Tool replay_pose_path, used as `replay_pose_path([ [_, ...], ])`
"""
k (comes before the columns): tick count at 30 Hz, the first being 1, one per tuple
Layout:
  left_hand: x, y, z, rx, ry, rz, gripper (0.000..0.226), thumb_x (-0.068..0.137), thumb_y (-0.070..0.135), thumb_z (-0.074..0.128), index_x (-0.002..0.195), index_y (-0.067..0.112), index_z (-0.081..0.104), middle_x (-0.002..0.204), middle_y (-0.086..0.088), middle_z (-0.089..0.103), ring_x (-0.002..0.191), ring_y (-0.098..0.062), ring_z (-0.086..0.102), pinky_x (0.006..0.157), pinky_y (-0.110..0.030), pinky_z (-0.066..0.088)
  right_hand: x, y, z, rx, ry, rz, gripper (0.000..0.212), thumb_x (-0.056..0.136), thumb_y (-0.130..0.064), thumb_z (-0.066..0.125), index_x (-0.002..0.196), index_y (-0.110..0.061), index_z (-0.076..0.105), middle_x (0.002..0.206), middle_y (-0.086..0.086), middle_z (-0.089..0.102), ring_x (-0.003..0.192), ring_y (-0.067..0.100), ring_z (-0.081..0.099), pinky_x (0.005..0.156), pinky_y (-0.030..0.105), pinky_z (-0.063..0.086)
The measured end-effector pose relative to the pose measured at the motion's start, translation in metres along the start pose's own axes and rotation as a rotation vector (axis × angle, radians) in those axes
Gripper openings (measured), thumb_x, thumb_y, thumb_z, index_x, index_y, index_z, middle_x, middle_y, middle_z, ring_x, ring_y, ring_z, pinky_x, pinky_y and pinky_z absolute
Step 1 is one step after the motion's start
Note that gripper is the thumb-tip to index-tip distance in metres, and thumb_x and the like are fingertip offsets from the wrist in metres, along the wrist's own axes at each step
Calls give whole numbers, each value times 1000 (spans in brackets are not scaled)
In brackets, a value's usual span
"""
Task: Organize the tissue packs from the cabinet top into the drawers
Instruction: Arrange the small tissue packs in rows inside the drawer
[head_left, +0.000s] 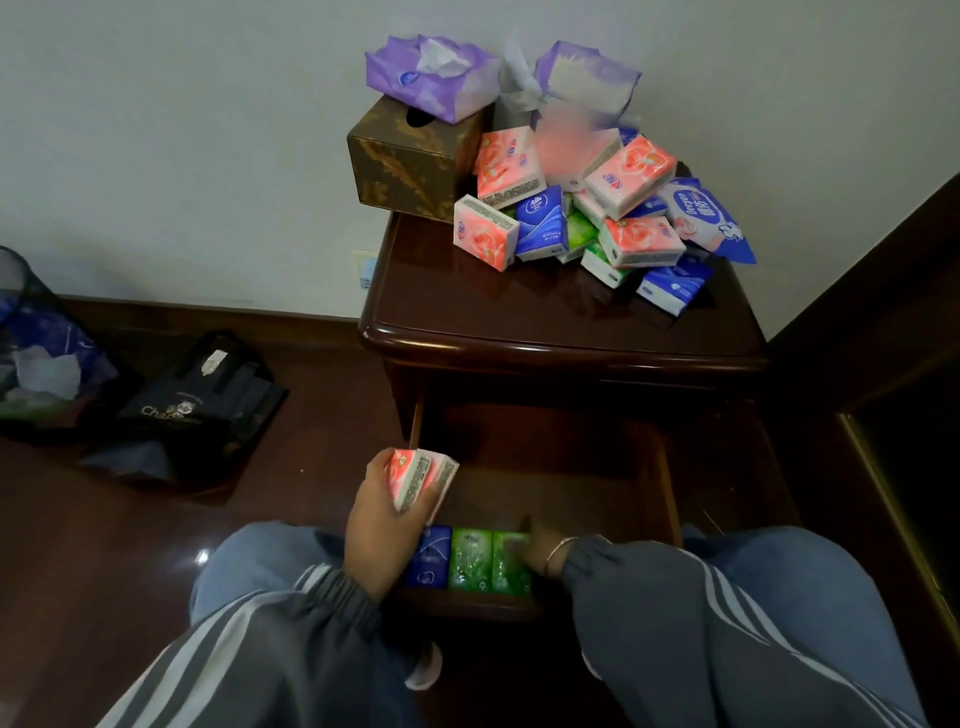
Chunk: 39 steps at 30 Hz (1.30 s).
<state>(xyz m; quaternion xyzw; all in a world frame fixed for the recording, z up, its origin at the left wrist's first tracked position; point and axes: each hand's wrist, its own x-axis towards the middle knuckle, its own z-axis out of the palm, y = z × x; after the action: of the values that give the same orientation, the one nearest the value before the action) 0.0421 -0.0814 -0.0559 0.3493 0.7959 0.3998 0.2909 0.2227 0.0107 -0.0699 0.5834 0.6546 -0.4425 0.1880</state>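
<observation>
- Two grey sleeves with white stripes (291, 639) are seen lowest in the view, over knees in blue jeans.
- The left hand (382, 530) is held over the front left corner of the open dark wooden drawer (670, 488). Its fingers (435, 501) are clamped on what look like two pink-and-white plastic-wrapped tissue packs (415, 475), which are held together above the drawer's left edge.
- The right hand (540, 551), with a thin bracelet at its wrist, is placed inside the drawer at the right end of a row of packs. Its fingers are blurred against the rightmost pack, so it cannot be told whether they are apart or closed on it.
- A blue tissue pack (428, 558) and two green tissue packs (470, 558) are lined up side by side along the drawer's front wall, touching one another.
- The glossy dark red-brown cabinet surface (519, 306) is seen beyond the drawer. A loose pile of pink, blue and green tissue packs (639, 241) is heaped on its back right part.
- A brown patterned cube tissue box (410, 161) is set at the back left corner, just beside the pile. A purple soft tissue pack (431, 78) is laid on top of it, and a second purple pack (587, 78) is propped against the wall behind the pile.
- A black printed bag (202, 405) and a dark mesh bin (31, 338) are left on the wooden floor, well apart from the cabinet.
</observation>
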Motion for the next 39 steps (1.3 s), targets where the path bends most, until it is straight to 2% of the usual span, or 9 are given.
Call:
replay_pose_path([
  [2,-4,4,1,36,-21,41,74,77,52,69,137,24,38,117,4,57,99,-13,60,75,-23,44,-9,-16,-12,219,44,-78,60,94,-48,43,140,-9,36,139,9,49,121,25,53,99,28,39],
  [5,-15,13,13,68,-101,150,81,75,57,67,140,22,36,122,2,55,108,-14,58,83,-29,50,-23,-34,-30,545,-61,-232,43,86,-57,51,112,-24,60,121,3,64,104,17,65,97,36,49],
  [9,-31,27,31,153,-190,281,95,77,45,73,150,17,19,135,-1,44,121,-13,47,94,-23,41,-39,-34,-45,453,-1,-318,62,70,-49,73,122,-21,56,112,-1,63,102,15,63,85,30,55],
  [15,-47,32,32,-92,-702,200,108,71,54,73,146,41,-3,144,28,27,131,12,35,100,-7,35,-37,8,-67,444,47,-307,41,76,-10,72,114,-14,60,96,-1,63,93,15,61,83,30,53],
  [18,-34,24,26,122,-444,217,91,83,45,68,152,20,15,152,8,31,139,-7,34,112,-27,32,-27,38,-83,488,94,-216,38,79,-7,69,116,-11,61,103,7,64,88,13,60,76,20,49],
  [21,-12,7,16,313,-150,-19,67,92,28,61,147,5,31,147,-15,40,134,-29,40,111,-41,34,-13,67,-87,417,149,-119,40,80,-11,69,118,-11,59,112,8,63,96,15,58,82,23,47],
  [26,-2,-13,18,230,-231,-320,35,93,18,57,120,-1,47,122,-22,56,106,-36,57,87,-39,46,1,91,-85,268,170,-64,41,78,-10,69,118,-11,60,118,10,61,97,18,57,82,25,45],
  [34,-4,-17,23,255,-248,-311,28,94,19,55,115,3,46,111,-15,59,87,-22,53,73,-28,36,12,99,-68,-627,-107,-66,43,93,-25,50,135,-14,47,142,13,39,123,27,47,102,35,43],
  [39,-4,-17,24,266,-238,-289,19,94,20,55,106,9,44,104,-9,56,85,-20,51,72,-28,36,19,100,-70,-844,-92,-88,73,83,-12,64,146,-23,28,148,10,28,133,32,34,107,43,38],
])
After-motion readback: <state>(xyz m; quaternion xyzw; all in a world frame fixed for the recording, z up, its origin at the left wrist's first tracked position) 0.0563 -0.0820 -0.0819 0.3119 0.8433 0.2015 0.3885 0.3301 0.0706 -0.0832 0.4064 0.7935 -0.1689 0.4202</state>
